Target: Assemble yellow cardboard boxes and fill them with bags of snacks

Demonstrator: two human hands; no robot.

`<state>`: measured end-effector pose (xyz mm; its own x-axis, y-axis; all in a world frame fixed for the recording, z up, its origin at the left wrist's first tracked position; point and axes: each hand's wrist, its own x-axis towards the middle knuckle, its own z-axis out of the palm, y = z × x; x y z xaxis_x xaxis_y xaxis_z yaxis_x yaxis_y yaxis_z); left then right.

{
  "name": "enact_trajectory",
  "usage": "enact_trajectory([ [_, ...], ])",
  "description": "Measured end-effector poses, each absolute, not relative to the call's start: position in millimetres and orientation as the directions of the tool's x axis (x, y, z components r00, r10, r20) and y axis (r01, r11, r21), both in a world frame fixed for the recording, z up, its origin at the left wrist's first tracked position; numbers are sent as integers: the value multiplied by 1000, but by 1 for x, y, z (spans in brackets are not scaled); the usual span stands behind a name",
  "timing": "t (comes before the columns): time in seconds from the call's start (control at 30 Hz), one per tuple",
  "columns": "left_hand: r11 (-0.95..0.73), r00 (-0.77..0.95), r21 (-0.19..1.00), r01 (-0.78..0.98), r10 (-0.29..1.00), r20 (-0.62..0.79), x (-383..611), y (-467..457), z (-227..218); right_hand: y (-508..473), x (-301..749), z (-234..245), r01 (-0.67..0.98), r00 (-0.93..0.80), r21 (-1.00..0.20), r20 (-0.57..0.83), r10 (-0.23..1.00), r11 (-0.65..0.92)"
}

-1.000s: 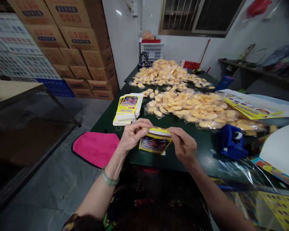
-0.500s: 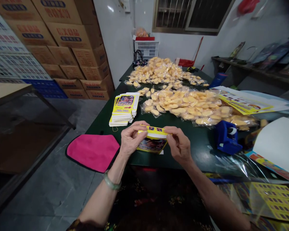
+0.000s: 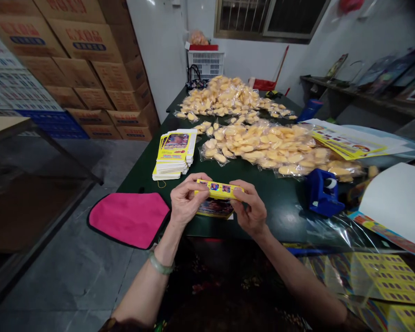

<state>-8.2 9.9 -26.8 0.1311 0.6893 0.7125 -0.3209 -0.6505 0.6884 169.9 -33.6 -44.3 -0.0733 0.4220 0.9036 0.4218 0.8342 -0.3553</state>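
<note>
A small yellow printed carton stands at the near edge of the dark green table, between my hands. My left hand is closed on its left top edge, thumb in front and fingers behind. At the right end, my right hand pinches the same top edge. The narrow yellow top face with small pictures is turned toward me. Beyond my left hand lies a stack of flat yellow-and-white cartons. Behind the carton spread many pale yellow pieces in clear wrappers.
To the left, a pink cloth-like piece with dark edging juts over the table edge. A blue tape dispenser stands at the right. Printed sheets lie beyond it, and more yellow sheets fill the lower right. Cardboard boxes are stacked against the wall.
The carton's top flap has folded down, so its yellow picture strip now faces me. My right hand has shifted slightly left and inward. The whole view has moved a little.
</note>
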Motion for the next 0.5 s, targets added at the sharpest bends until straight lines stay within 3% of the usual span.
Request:
enact_trajectory([
  [0.17, -717, 143, 675, -174, 660, 737, -2, 8, -24, -27, 164, -42, 414, -38, -408, 886, 463, 814],
  [0.27, -799, -50, 600, 41, 598, 800, 9, 4, -29, -36, 180, -40, 537, -11, -486, 813, 582, 689],
  [0.33, -815, -155, 554, 168, 533, 832, 15, 1, -34, -51, 208, -42, 633, 145, -575, 746, 650, 519],
  [0.4, -819, -170, 521, 241, 493, 853, 19, 0, -38, -71, 250, -46, 640, 431, -715, 637, 639, 281],
  [0.5, -833, -136, 491, 254, 472, 871, 19, -1, -41, -98, 320, -49, 421, 820, -899, 320, 474, -122],
])
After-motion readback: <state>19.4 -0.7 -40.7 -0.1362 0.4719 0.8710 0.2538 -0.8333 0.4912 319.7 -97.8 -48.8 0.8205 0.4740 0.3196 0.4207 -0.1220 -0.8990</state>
